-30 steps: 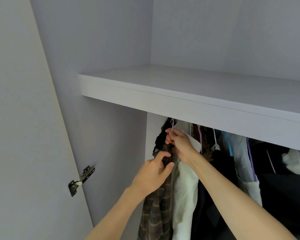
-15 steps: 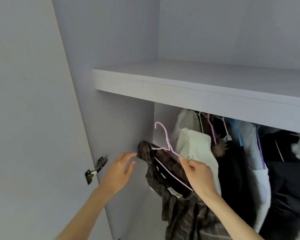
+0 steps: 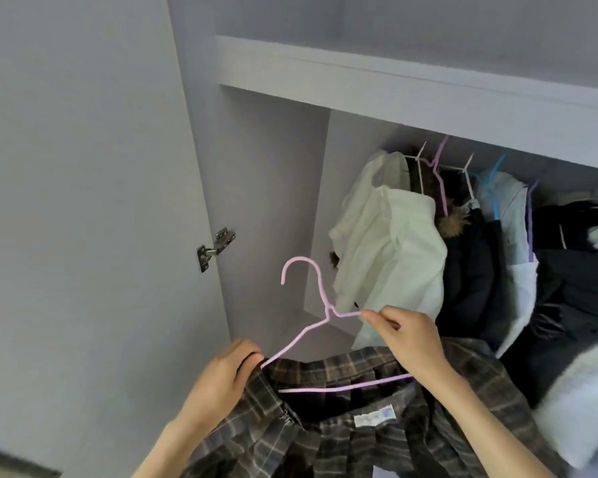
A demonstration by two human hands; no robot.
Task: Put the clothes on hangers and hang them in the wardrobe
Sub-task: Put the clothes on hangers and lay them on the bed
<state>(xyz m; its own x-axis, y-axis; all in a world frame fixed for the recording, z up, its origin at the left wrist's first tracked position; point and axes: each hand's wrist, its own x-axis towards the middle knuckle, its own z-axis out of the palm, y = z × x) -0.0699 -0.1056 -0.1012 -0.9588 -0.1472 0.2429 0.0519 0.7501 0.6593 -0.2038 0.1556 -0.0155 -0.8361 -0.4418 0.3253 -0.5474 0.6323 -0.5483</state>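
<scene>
From the head camera, looking into the open wardrobe: the pink hanger is out in front of the rail, hook up and free of it; the right hand pinches its upper right arm between thumb and fingertips, while the left hand grips the waistband of the plaid skirt at the hanger's left tip; the skirt drapes below, its waistband spread along the hanger's lower bar, a white label showing inside; it looks only partly seated, though the right end is hidden behind the wrist; further in, a cream shirt and dark coats hang closely packed under the shelf. The likely trouble is the waistband slipping off the thin smooth wire if the hanger tilts as it is lifted, dropping the skirt; the crowded rail may also snag the hook or crush the skirt against the shirt.
</scene>
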